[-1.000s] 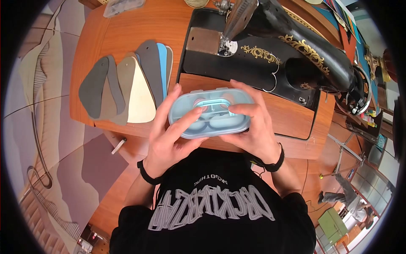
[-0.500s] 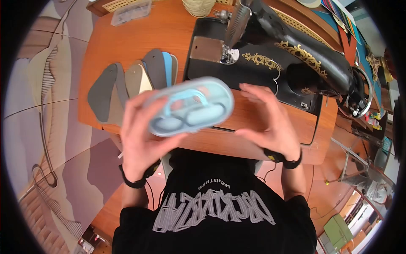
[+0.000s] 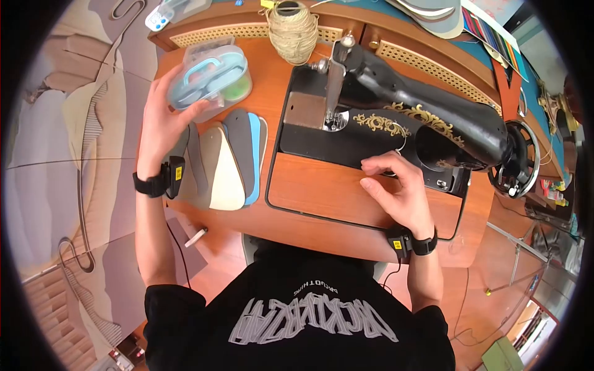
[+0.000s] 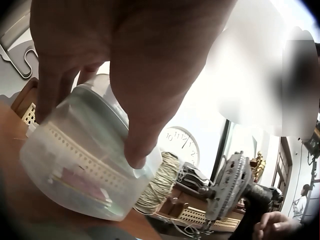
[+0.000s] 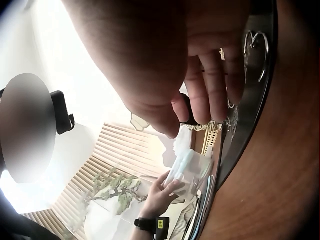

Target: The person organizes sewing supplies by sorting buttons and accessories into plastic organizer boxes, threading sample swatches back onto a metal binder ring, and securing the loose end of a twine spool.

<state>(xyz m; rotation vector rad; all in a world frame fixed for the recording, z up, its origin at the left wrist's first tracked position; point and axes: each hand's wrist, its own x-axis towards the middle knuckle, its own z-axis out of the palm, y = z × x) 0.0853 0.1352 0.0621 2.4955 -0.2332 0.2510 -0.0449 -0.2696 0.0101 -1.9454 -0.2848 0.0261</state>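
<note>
At the far left of the table, my left hand (image 3: 162, 120) grips a clear plastic storage box (image 3: 238, 86) with a light blue lid and handle. In the left wrist view the box (image 4: 75, 170) is tilted, its thin walls see-through, with something pink inside; my thumb lies against its lid edge. My right hand (image 3: 399, 185) holds nothing, its fingers loosely bent over the wooden panel in front of the sewing machine (image 3: 427, 117). The right wrist view shows these fingers (image 5: 215, 95) beside the black machine bed.
Shoe-sole-shaped pieces (image 3: 226, 179) in grey, cream and blue lie fanned out below the left hand. A cone of twine (image 3: 292, 34) stands behind the machine's left end. Another clear box (image 3: 210, 47) lies partly hidden behind the held one. A raised shelf (image 3: 346, 28) runs along the back.
My right hand let go of the box, then came to rest near the machine bed's front. My left hand carried the box from before my chest to the table's far left.
</note>
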